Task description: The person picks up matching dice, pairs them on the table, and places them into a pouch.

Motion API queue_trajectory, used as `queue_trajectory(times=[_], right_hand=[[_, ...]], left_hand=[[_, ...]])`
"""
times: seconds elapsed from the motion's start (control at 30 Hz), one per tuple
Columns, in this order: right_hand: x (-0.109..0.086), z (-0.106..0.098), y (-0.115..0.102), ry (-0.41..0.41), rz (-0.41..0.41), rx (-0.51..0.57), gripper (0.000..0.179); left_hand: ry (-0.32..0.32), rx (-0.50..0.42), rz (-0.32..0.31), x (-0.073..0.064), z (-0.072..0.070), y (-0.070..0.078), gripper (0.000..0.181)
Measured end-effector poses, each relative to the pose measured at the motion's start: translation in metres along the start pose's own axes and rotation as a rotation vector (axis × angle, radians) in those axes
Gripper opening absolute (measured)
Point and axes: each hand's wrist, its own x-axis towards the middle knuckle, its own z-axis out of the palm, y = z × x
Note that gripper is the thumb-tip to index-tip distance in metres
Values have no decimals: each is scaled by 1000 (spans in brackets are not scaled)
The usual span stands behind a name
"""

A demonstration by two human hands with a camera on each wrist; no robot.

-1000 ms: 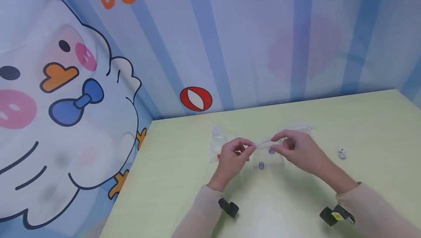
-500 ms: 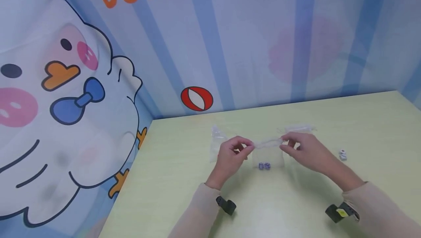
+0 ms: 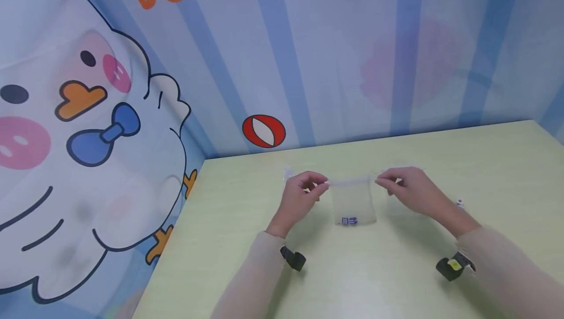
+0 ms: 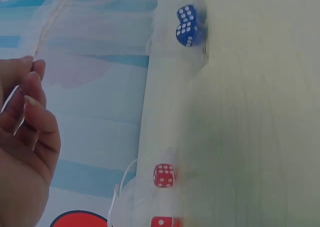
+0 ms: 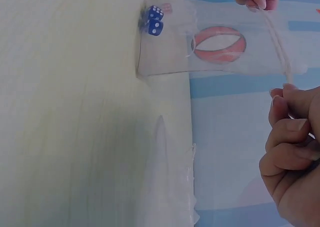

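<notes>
A sheer white drawstring pouch (image 3: 354, 200) hangs between my hands, with two blue dice (image 3: 349, 221) lying side by side in its bottom. My left hand (image 3: 300, 199) pinches the left end of the pouch's gathered top between thumb and fingertips. At the opposite end, the thumb and index finger of my right hand (image 3: 411, 190) pinch the drawstring. The right wrist view shows the cord (image 5: 276, 39) stretched fairly straight across the mouth. The pouch's lower edge is close to the tabletop; I cannot tell whether it touches.
Behind my left hand lies another sheer pouch (image 4: 132, 202) with red dice (image 4: 164, 176). A further pouch (image 5: 165, 182) lies behind my right hand. White dice (image 3: 460, 204) sit on the pale table (image 3: 445, 150) at right, partly hidden by my forearm. A printed fabric wall (image 3: 335, 64) stands behind.
The second blue die has dropped to the pouch bottom beside the first. My right hand has moved right to the drawstring. Both hands have risen slightly, and the pouch mouth has narrowed.
</notes>
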Motion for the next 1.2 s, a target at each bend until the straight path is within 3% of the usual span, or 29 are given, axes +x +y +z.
queue_trajectory(times=[0.17,0.53,0.8,1.0,1.2], right_hand=[[22,6,9,-20,20,-22,25],[63,28,34,-52,58,-147,26],[72,32,44,-18,56,-272,23],[73,28,54,-51,108,-323,23],[71,21,66,-37,95,-382,19]], left_hand=[[-19,71,-55,17,-8,-9,17],[-37,233,-141,51,-7,-37,18],[-28,349,-147,65,-1,-43,16],[1,427,-219,67,-1,-47,13],[22,486,-256,68,-8,-51,16]])
